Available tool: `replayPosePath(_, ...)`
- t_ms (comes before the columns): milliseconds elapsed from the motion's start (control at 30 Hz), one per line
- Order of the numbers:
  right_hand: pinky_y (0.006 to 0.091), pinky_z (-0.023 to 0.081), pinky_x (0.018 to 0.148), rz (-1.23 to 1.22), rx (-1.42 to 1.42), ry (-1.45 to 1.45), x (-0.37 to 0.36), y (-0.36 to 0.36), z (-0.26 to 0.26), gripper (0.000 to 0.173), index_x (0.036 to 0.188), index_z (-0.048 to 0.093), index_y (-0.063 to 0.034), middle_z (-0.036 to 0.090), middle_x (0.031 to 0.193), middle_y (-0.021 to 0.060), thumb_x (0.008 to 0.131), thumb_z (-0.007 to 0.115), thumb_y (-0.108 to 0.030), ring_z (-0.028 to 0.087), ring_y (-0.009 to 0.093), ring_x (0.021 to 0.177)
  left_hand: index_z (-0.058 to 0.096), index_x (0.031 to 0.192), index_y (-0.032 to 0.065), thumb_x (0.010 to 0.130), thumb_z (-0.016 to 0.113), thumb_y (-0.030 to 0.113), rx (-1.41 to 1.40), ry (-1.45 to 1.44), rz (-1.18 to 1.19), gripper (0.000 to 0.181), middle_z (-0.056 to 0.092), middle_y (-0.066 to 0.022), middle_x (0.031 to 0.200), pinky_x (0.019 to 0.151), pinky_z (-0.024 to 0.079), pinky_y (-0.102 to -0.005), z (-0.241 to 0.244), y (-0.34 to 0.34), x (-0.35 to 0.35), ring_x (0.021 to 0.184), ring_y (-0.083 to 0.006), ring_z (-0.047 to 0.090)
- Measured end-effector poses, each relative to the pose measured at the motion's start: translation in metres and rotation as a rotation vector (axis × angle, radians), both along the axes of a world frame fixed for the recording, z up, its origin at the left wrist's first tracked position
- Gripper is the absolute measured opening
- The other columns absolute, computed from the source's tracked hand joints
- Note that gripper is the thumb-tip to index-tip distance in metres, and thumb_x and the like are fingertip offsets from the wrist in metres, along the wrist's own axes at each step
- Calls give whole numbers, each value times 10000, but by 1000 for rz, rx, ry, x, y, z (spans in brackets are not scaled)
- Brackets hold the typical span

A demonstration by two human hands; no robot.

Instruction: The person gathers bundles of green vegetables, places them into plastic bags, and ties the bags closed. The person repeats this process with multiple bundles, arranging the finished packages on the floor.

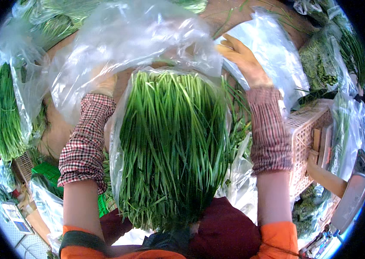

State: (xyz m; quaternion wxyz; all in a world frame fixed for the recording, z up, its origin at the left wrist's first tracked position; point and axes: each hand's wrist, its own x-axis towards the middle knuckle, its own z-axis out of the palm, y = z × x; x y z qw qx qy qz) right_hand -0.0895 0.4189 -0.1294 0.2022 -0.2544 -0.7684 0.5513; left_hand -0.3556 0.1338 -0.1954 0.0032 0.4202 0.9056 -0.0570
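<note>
A thick bundle of garlic chives (172, 139) lies in front of me, pale cut ends pointing away. Clear plastic runs along its sides, and a large clear plastic sheet or bag (143, 35) billows beyond the cut ends. My left hand (104, 82) is at the left of the bundle, partly veiled by this plastic, so its fingers are hard to make out. To the upper right, my right hand (245, 60) has its gloved fingers apart beside the plastic's right edge. Both forearms wear checked sleeve covers.
At right stands a pale plastic crate (305, 142), near a wooden handle (326, 176). More plastic (266, 42) lies beyond my right hand. Another bunch of greens (4, 113) is at far left, above a green crate (48, 173). Bagged greens (318, 61) sit at upper right.
</note>
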Motion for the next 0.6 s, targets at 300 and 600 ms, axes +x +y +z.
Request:
replayPosePath(300, 267, 361, 953, -248, -317, -363, 137, -78, -88, 700, 1253, 394, 50, 444, 1256, 180, 804, 591, -449, 438, 213, 1152, 500, 1172, 7, 877, 468, 336, 328, -339, 175, 443, 579, -200, 1071, 846, 429, -369, -21, -69, 59, 991, -310, 560)
replayPosePath(600, 214, 392, 672, -95, -441, -470, 144, -81, -90, 360, 1053, 580, -3, 557, 874, -1, 848, 589, -299, 474, 88, 753, 496, 1175, -14, 887, 393, 492, 409, -989, 552, 591, 591, -185, 1040, 823, 433, -333, -21, -114, 107, 948, -276, 571)
